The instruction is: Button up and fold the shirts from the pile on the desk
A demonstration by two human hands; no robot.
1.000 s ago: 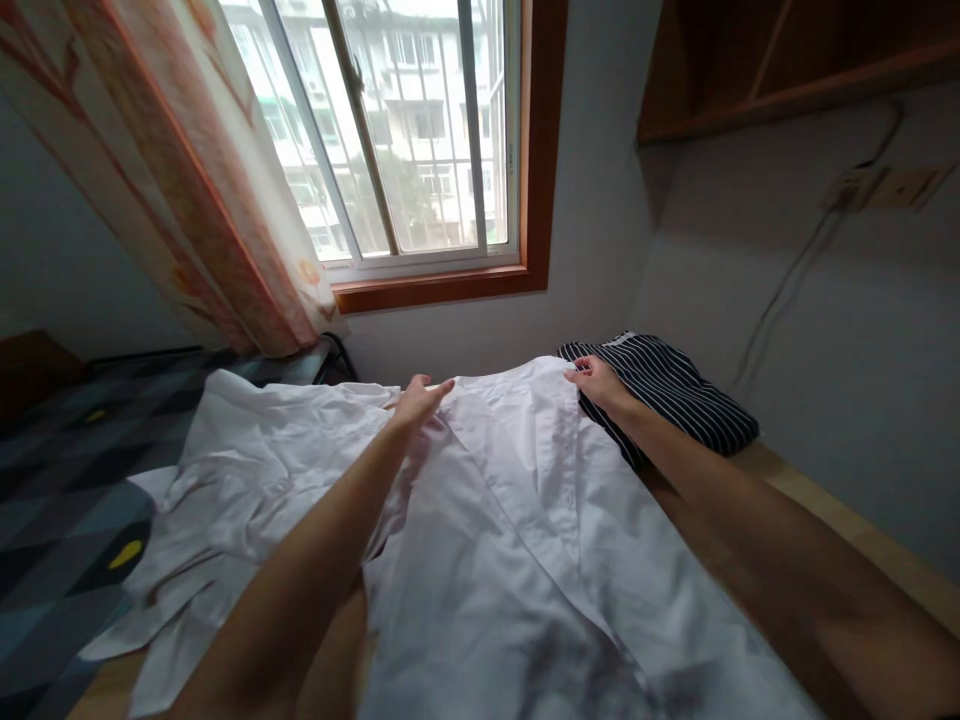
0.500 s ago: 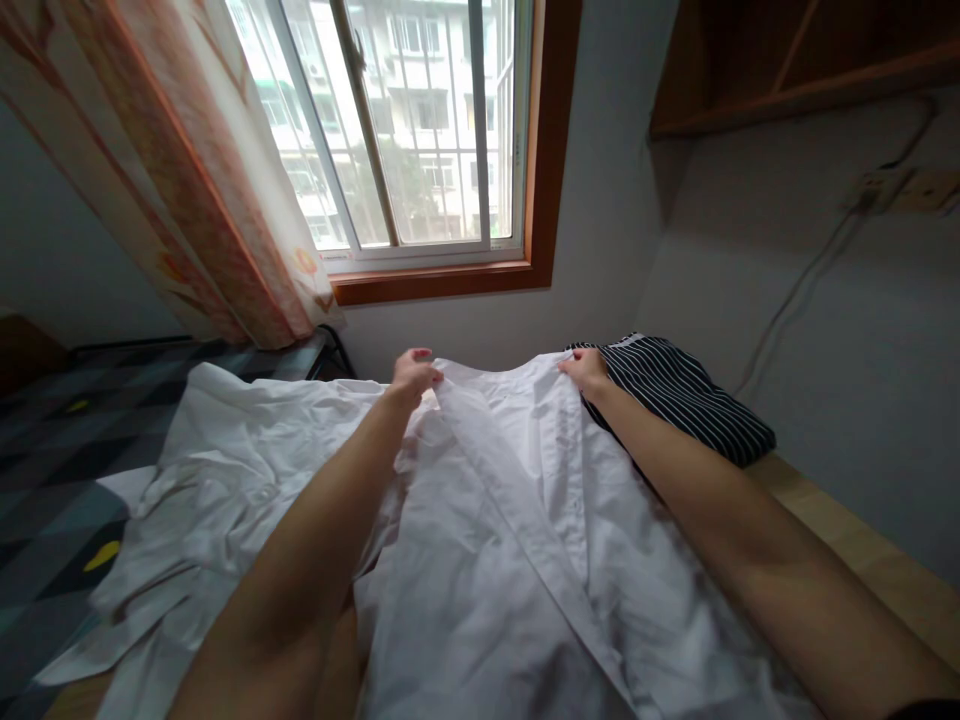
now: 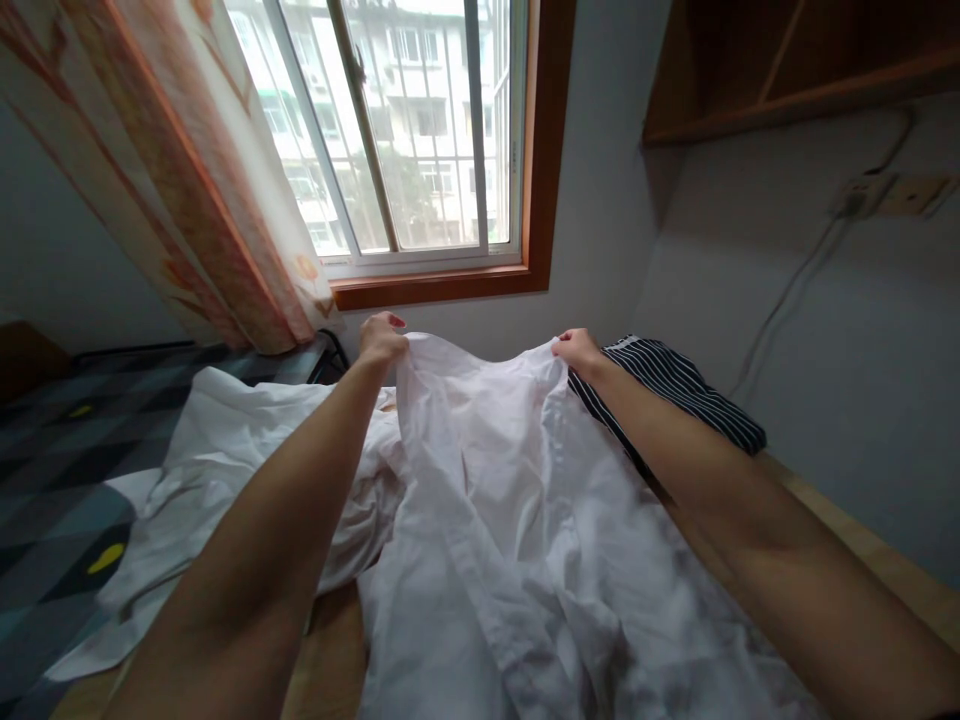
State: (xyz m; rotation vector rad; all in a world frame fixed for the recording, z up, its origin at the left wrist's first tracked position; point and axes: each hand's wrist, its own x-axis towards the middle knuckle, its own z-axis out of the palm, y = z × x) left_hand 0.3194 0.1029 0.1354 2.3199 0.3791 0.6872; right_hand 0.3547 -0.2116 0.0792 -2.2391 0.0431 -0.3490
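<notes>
A white button-front shirt [image 3: 480, 480] hangs stretched between my two hands, its lower part spread toward me in loose folds. My left hand [image 3: 383, 338] pinches one far corner of its upper edge. The opposite corner is gripped by my right hand [image 3: 577, 350], and the edge sags slightly in between. Left of the shirt lies a second, crumpled white garment [image 3: 247, 430], partly hidden behind my left forearm. A folded black cloth with white stripes [image 3: 675, 385] sits just beyond my right wrist.
Underneath is a light wooden tabletop [image 3: 330, 650]. A bed with a dark checked cover [image 3: 45, 480] adjoins on the left. Ahead are a window [image 3: 420, 150] and a patterned curtain [image 3: 195, 180]. A wooden shelf [image 3: 795, 110] and a cable [image 3: 787, 285] are on the right wall.
Both hands have risen a little, the left one also moving leftward, so they are wider apart. The shirt's upper edge has lifted and its front panels have spread open.
</notes>
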